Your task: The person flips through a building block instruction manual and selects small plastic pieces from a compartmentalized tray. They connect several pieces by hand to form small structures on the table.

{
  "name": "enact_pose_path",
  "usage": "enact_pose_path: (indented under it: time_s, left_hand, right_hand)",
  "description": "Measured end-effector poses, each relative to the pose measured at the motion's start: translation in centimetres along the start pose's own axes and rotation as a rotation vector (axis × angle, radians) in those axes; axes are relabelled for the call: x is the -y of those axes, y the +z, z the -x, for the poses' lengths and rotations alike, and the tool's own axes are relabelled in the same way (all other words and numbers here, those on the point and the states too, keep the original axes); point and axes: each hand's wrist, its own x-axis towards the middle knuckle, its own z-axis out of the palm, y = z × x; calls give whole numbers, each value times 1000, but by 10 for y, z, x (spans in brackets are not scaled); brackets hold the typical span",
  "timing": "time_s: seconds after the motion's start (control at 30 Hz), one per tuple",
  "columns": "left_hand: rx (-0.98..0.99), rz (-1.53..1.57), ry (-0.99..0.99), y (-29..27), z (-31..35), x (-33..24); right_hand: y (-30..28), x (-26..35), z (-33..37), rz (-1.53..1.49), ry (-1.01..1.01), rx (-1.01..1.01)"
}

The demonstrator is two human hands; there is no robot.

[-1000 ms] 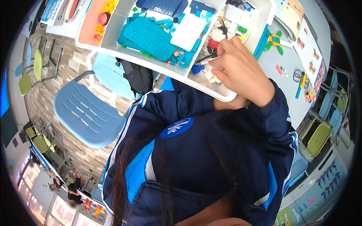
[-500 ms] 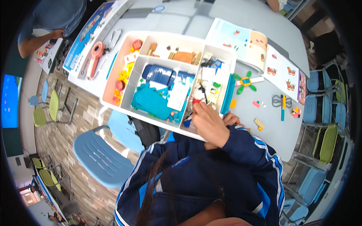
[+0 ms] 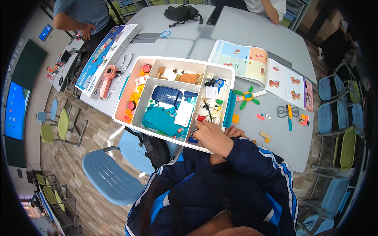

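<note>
My right hand (image 3: 214, 137) reaches into the right-hand compartment of a white sorting box (image 3: 183, 142). Its fingers are bent and drawn together among small white, black and blue bricks, beside a red piece (image 3: 201, 118); what lies between the fingertips is hidden. Under the right wrist my left arm crosses over, and my left hand (image 3: 235, 132) rests by the box's right edge, close to a teal strip (image 3: 230, 109). Only its curled fingers show, and anything in them is hidden. Other compartments hold teal (image 3: 159, 121), dark blue (image 3: 167, 95), brown and yellow pieces.
Right of the box lie a green-petalled brick flower (image 3: 248, 96), an orange brick (image 3: 235, 118), a tan-and-yellow piece (image 3: 265, 136) and grey-handled scissors (image 3: 289, 112). An open instruction booklet (image 3: 256, 65) lies behind. Leftward are a pink handheld fan (image 3: 107, 82) and a flat package (image 3: 104, 55).
The head view has tilted up, so the box and table sit lower in the picture. My right hand stays in the same compartment, and the left remains by the box edge.
</note>
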Motion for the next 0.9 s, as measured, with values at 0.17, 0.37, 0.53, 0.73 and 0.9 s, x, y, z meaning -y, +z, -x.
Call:
enact_pose_path:
  time_s: [0.17, 0.37, 0.53, 0.73, 0.9]
  left_hand:
    - [-78, 11, 51, 3, -7, -1]
    - [-25, 390, 51, -12, -8, -17]
    - [-61, 78, 108, -16, -13, -27]
    - [-111, -21, 141, -20, -17, -33]
    - [-89, -26, 120, -19, -16, -29]
  right_hand:
    - [-13, 2, -1, 17, 5, 46]
    - [-88, 8, 28, -274, 88, -151]
    - [-110, -11, 105, -725, 492, -449]
    - [-69, -22, 164, -1005, 875, -845]
    - [-39, -19, 168, -1189, 940, -968]
